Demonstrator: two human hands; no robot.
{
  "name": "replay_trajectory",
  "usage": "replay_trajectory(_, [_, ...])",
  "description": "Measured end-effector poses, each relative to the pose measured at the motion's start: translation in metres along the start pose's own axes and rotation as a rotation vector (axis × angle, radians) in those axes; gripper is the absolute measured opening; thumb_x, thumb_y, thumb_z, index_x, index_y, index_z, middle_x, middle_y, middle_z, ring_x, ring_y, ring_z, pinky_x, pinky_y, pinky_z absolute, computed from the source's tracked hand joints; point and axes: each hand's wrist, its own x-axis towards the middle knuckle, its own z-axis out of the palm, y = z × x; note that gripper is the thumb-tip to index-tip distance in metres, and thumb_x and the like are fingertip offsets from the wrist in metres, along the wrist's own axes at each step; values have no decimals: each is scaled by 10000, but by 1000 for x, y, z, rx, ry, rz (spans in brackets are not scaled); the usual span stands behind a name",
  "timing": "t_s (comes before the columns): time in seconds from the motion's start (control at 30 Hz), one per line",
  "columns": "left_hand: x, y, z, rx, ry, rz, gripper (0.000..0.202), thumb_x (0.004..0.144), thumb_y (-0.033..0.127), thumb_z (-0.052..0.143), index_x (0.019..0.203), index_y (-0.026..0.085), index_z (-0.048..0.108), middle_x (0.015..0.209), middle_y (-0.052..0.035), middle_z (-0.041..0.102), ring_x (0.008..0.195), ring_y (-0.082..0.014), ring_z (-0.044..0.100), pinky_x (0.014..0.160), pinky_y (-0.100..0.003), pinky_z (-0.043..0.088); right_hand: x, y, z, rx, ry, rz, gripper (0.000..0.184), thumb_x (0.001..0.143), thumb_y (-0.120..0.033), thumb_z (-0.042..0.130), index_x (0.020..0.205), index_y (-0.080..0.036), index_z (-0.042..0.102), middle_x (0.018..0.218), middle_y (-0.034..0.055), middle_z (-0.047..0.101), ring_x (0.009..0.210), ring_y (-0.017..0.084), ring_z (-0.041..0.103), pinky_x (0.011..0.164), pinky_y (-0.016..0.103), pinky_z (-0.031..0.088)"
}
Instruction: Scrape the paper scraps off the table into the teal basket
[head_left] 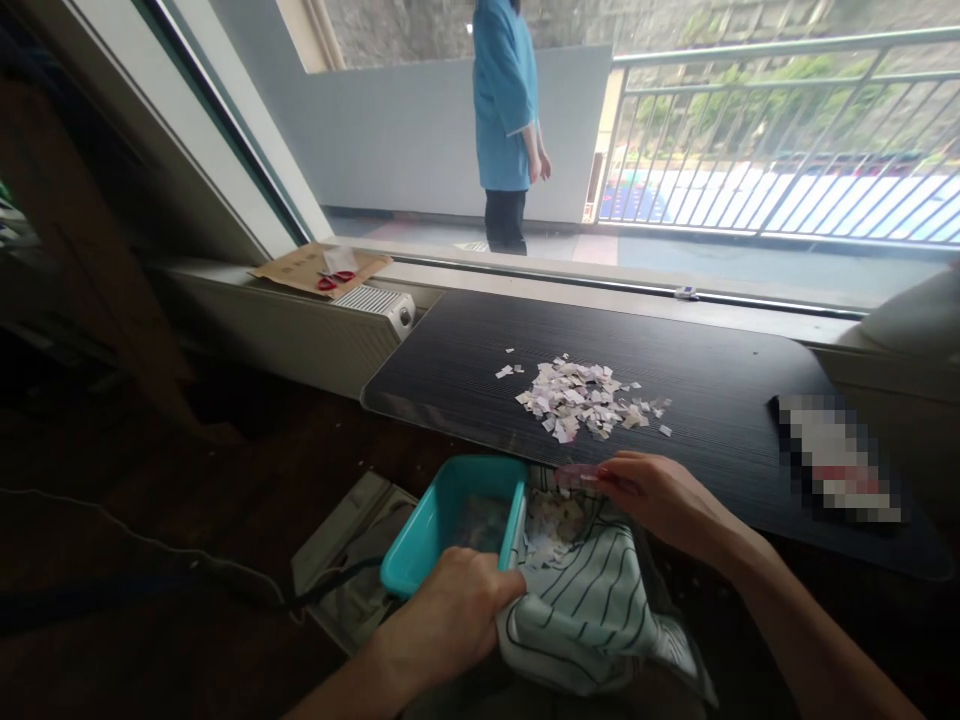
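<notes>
My left hand is closed around the near edge of a teal plastic tub, held below the front edge of the dark table, and it also bunches a striped light cloth on my lap. Paper scraps lie on that cloth beside the tub. My right hand pinches a thin pinkish flat piece at the table's front edge. A heap of small cut paper bits lies on the table just beyond it.
A blurred flat object lies on the table at right. A white radiator and cardboard with red scissors sit at the left sill. Outside the window a person in a blue top stands by a railing.
</notes>
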Motion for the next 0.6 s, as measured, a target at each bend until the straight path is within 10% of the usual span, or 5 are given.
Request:
replay_trajectory(0.3, [0,0,1,-56,38,-32,103,841,175,553,762,221,600,675,-1,613,624,-190,601,535,-254,329,-17,-1,3,32,49,75,251,908,-327,493,793,-219,689,713,3,642,618,133,557,567,235,366])
replay_trajectory(0.6, [12,17,13,-90,-2,84,106,800,136,574,719,200,548,707,4,625,641,-170,606,527,-248,303,-47,55,-13,22,394,362,289,872,-415,536,881,-194,722,702,13,685,606,145,601,577,241,410])
